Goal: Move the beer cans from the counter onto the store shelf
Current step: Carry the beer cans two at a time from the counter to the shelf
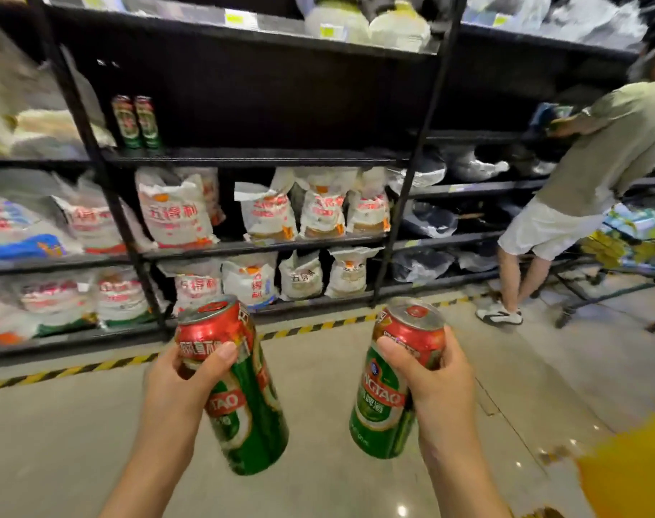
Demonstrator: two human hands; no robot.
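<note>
You are partway through, by the look of it: two beer cans [137,122] already stand upright side by side at the left end of the dark shelf [258,157] in the upper left of the frame; the rest of that shelf shows bare. Your left hand [184,383] has its fingers and thumb curled round a red-and-green can [240,390] at lower centre, tilted with its top leaning left; your right hand [436,386] grips a second can [393,383] just right of it, leaning the other way. Both cans are in the air over the floor, well short of the shelf, so placing them is what remains; the counter is out of view, so you cannot tell how many more wait there.
</note>
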